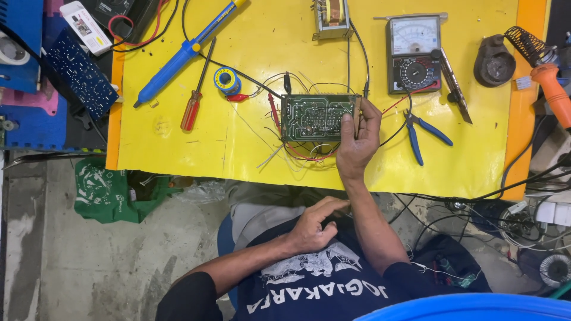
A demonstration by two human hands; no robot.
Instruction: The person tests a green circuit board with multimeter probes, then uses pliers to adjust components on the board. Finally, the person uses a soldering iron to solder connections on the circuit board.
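Circuit board (315, 117) in right hand (358, 139) grip

A single head-worn camera looks almost straight down from well above the seated person, taking in the whole bright yellow work mat (178, 137) at the top of the frame, the person's own dark printed shirt (321, 285) at the bottom edge, and grey concrete floor (53, 261) lower left

Bare yellow tabletop (172, 148) lies open left of the green circuit board (314, 116), whose loose wires (297, 156) crowd its near edge. Blue-handled pliers (423, 134) and an analogue meter (414, 54) block the right.
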